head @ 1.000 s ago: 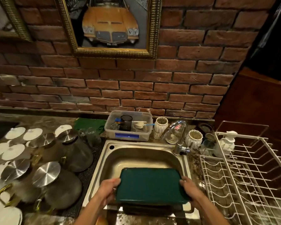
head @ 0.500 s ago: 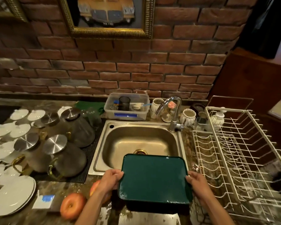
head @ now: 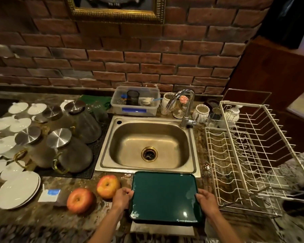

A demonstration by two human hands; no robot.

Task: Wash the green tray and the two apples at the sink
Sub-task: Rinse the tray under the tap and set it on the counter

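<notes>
We hold the green tray (head: 164, 196) by its two short sides, flat and level, over the counter (head: 42, 218) just in front of the sink (head: 148, 145); its far edge sits at the sink's near rim. Our left hand (head: 121, 196) grips the left edge, fingers curled over the rim. Our right hand (head: 206, 200) grips the right edge the same way. The tray's surface is glossy, with pale streaks near its left, right and near edges. Two apples (head: 108, 186) lie on the counter left of the tray: the nearer to the tray sits just beside our left hand, whether touching we cannot tell; the other apple (head: 80, 200) lies further left and a little closer to us, apart from the first. The sink basin shows bare steel and a brass-ringed drain (head: 149, 154). The tap (head: 186, 109) stands at the sink's back right corner, spout arched toward the basin. A white wire rack (head: 249, 155) stands right of the sink. Left of the sink, glass jugs (head: 72, 151) with steel lids rest on a dark mat, with white plates (head: 18, 189) and lids beyond them.
</notes>
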